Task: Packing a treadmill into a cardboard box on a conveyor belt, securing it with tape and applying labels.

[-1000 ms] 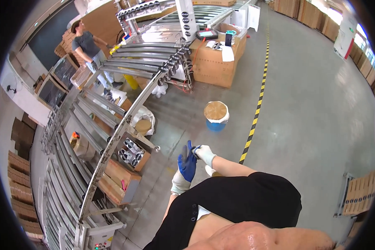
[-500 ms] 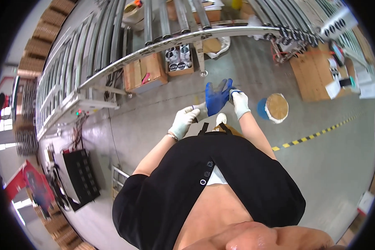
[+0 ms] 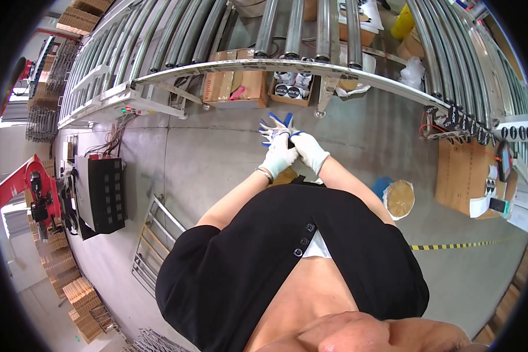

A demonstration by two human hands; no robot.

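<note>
My two hands meet in front of my chest, both in white knit gloves with blue coated palms. My left hand point(image 3: 277, 154) shows its white back, with its fingers spread and pointing up at the roller conveyor point(image 3: 311, 64). My right hand point(image 3: 310, 151) presses against its inner side, fingers closed on the left glove near the thumb. A thin bracelet sits on my left wrist. Neither hand holds anything else. My black top fills the lower middle of the view.
Cardboard boxes point(image 3: 236, 87) stand on the concrete floor under the curved conveyor. At the right are a blue bucket with a round brown lid point(image 3: 398, 198), a cardboard-topped stand point(image 3: 462, 171) and yellow-black floor tape point(image 3: 452, 245). At the left are a black box unit point(image 3: 101, 193) and a metal rack point(image 3: 154, 239).
The view has swung round toward the conveyor. My hands, apart half a second ago with the right palm open, have come together, and the right hand has closed on the left glove.
</note>
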